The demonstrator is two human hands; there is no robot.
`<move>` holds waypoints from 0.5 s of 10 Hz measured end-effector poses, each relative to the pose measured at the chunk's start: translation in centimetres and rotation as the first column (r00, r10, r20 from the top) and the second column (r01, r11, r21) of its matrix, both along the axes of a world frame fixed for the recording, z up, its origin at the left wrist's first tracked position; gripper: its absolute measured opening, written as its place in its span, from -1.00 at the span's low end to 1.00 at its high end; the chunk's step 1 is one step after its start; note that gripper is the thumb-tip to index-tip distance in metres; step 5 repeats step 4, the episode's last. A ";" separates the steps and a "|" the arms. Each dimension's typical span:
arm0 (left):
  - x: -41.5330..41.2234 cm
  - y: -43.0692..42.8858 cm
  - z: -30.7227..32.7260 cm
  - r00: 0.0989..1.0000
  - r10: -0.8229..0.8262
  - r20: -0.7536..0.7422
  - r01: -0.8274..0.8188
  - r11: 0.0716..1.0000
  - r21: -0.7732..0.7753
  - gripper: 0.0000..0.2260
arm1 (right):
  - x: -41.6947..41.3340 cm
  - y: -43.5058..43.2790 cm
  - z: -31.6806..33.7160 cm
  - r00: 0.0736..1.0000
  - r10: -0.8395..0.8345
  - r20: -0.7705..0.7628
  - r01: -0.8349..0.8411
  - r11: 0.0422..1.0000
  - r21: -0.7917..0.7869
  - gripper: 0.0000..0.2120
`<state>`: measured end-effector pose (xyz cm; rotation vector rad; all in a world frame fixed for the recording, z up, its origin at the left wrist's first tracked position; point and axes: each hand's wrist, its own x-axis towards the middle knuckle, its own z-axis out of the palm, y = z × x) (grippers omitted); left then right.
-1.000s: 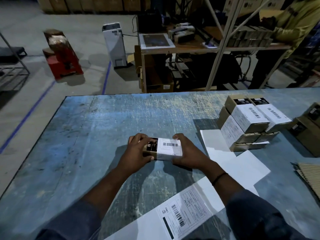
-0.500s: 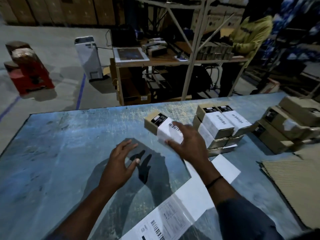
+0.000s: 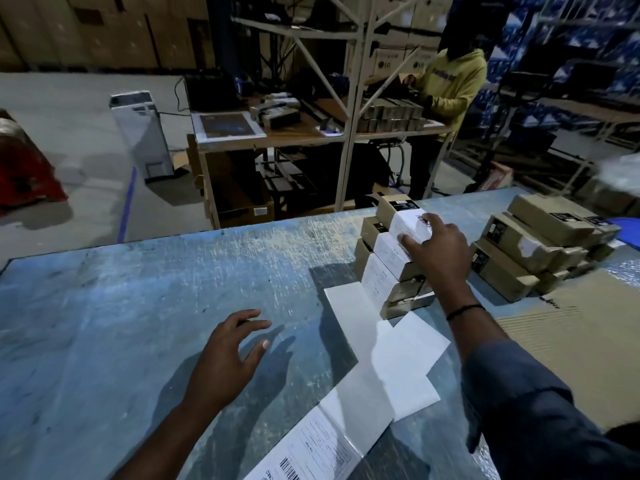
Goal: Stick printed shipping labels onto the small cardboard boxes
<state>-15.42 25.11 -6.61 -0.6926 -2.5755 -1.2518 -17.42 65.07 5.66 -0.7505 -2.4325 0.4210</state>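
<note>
A small labelled cardboard box point(image 3: 398, 211) sits on top of the stack of labelled boxes point(image 3: 382, 268) at the table's right middle. My right hand point(image 3: 438, 251) grips that top box over its white label. My left hand point(image 3: 227, 362) hovers above the blue table point(image 3: 121, 323) with fingers spread, holding nothing. A folded strip of white label backing point(image 3: 391, 362) runs from the stack toward me, and a printed shipping label point(image 3: 311, 448) lies on it at the near edge.
A pile of unlabelled brown boxes point(image 3: 540, 244) stands at the far right. Corrugated cardboard point(image 3: 581, 334) lies on the table's right side. Beyond the table are a wooden desk point(image 3: 311, 133), a metal rack and a person in a yellow hoodie point(image 3: 450, 84).
My right hand has carried the labelled box from the table's middle to the top of the labelled stack. My left hand let go of it and stayed behind, open.
</note>
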 end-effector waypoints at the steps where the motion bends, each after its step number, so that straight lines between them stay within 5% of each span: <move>1: -0.2 0.1 0.3 1.000 0.002 0.002 -0.002 1.000 -0.017 -0.80 | -0.2 -0.3 0.2 1.000 -0.027 0.013 0.027 1.000 0.001 -0.41; 3: -0.5 0.8 1.0 1.000 -0.003 -0.030 0.002 0.999 -0.033 -0.82 | 0.3 -1.0 0.2 0.997 -0.063 0.053 0.059 0.995 0.079 -0.39; 5: -0.8 1.8 2.1 0.998 -0.029 -0.062 0.028 1.000 -0.007 -0.82 | 0.8 -3.6 -0.4 0.995 -0.015 -0.096 0.034 0.980 0.197 -0.42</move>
